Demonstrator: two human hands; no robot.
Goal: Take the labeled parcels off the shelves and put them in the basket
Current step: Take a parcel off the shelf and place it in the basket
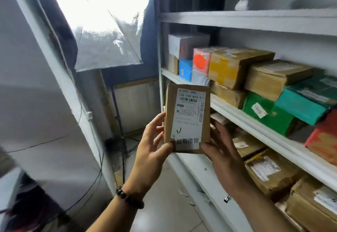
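One labeled parcel (187,118), held upright, left hand (152,146), right hand (221,151)

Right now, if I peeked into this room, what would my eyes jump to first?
A brown parcel with a white label, held up in the middle by the left hand and right hand. To the right, white shelves are crammed with brown, green and orange boxes. A bright lamp shines at the upper left.
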